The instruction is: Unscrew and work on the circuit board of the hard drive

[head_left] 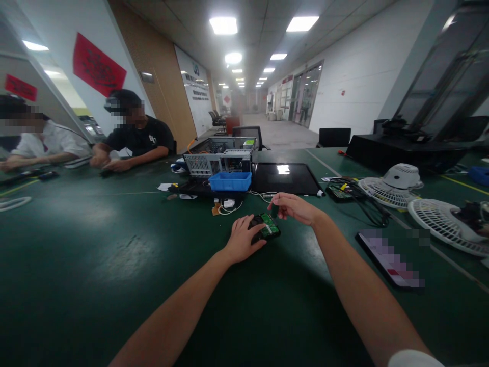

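Note:
A small black device with an exposed green circuit board (pixel 270 227) lies on the green table in front of me. My left hand (pixel 244 238) rests over its left side, fingers and thumb gripping its edges. Above the board's far right part, my right hand (pixel 292 208) is closed round the dark handle of a small screwdriver (pixel 274 211). The screwdriver stands roughly upright, pointing down at the board. Its tip is too small to make out, so I cannot tell whether it touches.
Behind the device are a blue tray (pixel 230 182), an open computer case (pixel 219 158) and a dark flat panel (pixel 286 179). To the right lie a phone (pixel 389 260), black cables (pixel 367 199) and white fan parts (pixel 393 186). Two people (pixel 133 127) sit at the left.

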The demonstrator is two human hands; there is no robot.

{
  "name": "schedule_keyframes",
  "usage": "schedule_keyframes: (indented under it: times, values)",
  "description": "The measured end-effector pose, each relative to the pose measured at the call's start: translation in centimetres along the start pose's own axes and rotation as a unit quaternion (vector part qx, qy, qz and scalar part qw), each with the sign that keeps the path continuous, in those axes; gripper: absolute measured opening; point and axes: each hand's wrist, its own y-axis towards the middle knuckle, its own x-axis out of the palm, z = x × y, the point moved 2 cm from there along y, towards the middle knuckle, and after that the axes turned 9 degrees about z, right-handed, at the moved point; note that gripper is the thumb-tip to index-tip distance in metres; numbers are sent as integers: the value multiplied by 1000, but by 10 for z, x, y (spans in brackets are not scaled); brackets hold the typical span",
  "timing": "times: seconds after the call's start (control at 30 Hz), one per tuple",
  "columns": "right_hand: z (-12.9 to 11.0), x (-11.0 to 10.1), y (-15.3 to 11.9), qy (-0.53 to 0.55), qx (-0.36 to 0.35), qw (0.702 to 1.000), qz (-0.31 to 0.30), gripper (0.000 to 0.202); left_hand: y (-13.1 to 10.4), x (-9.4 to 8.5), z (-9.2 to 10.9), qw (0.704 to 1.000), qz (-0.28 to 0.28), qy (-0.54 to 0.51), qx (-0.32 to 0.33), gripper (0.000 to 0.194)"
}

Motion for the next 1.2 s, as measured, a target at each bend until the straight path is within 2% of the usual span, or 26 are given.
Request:
schedule_keyframes:
  times: [0.3, 0.57, 0.87, 1.2]
  values:
    - [0, 5, -2, -1, 3, 999, -50, 29, -2, 3, -1, 1000, 8, 3, 0, 54]
    - [3, 2, 2, -20, 0, 1000, -10, 27, -1, 3, -2, 1000, 10, -1, 4, 53]
    - [3, 7, 0, -11, 7, 1000, -24, 26, -2, 7, -5, 1000, 10, -1, 11, 54]
    - [1, 5, 3, -4, 3, 1000, 15, 26, -2, 6, -4, 1000, 21, 3, 12, 53]
